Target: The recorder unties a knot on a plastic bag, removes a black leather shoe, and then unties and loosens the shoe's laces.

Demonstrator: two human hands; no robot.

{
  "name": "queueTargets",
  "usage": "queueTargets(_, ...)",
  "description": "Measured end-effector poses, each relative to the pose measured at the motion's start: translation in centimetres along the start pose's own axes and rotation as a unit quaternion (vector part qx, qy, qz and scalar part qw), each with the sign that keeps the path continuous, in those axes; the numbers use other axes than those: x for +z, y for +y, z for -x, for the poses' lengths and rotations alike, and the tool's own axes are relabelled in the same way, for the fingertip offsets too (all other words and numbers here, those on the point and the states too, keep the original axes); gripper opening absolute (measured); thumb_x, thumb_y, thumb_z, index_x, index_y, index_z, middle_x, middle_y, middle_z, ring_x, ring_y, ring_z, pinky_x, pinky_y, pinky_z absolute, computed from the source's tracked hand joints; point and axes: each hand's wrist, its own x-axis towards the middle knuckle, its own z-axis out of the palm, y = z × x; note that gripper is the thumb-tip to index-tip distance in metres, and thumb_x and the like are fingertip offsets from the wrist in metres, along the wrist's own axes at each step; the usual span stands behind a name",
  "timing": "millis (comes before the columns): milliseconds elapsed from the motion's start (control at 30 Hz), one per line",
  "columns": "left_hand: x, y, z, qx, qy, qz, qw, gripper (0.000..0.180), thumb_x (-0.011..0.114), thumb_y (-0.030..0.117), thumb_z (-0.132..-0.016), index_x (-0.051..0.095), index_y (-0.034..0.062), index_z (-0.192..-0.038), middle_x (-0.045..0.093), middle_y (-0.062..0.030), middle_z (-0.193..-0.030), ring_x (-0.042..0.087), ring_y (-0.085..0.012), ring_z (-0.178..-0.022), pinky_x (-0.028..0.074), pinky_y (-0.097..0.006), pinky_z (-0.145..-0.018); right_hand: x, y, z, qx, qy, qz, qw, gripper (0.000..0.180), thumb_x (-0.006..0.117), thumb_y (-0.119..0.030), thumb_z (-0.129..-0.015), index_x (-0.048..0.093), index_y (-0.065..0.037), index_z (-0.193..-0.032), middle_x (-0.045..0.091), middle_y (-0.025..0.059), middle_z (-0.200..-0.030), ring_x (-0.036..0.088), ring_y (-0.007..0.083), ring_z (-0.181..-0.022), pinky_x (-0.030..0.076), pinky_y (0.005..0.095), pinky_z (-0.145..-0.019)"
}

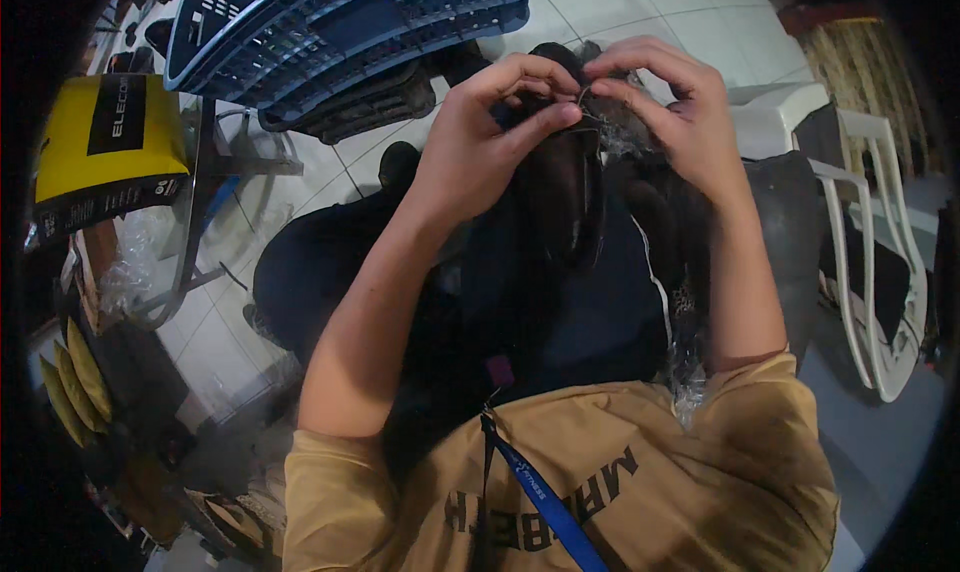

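Left hand (480, 147): pinched shut on the top of a dark, limp fabric garment (560, 262) held up over the lap.
Garment: likely light, soft and floppy (best gripped at an edge).
Thin metal wire loop (590, 107): between both hands, probably stiff, slippery.
Right hand (680, 112): fingertips nipping the loop and crinkly clear plastic (625, 132).
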Motion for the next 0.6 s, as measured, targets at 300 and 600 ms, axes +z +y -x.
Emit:
queueTargets(300, -0.8, 0.1, 0.0, 0.045, -0.015, -0.137, 0.989, 0.021, 0.08, 0.006, -0.096, 0.083, 0.0078, -0.116, 0.081, -0.0037, -0.111, 0.07, -0.0155, -0.11, 0.054, -0.032, -0.098, -1.5, 0.2, -1.8, -0.154, -0.04, 0.113, 0.981, 0.023, 0.077, -0.002, -0.086, 0.083, -0.005, -0.107, 0.078, 0.009, -0.106, 0.076, 0.0274, -0.099, 0.06, 0.0362, -0.086)
queueTargets(600, -0.5, -0.5, -0.3, 0.127, -0.036, -0.129, 0.983, 0.023, 0.079, 0.008, -0.097, 0.082, 0.0088, -0.12, 0.078, -0.0067, -0.118, 0.07, -0.0209, -0.115, 0.052, -0.034, -0.103, -1.7, 0.7, -2.9, -0.097, -0.076, 0.002, 0.992, 0.017, 0.078, -0.002, -0.093, 0.082, -0.003, -0.109, 0.08, 0.0081, -0.105, 0.077, 0.0207, -0.097, 0.06, 0.0325, -0.085)
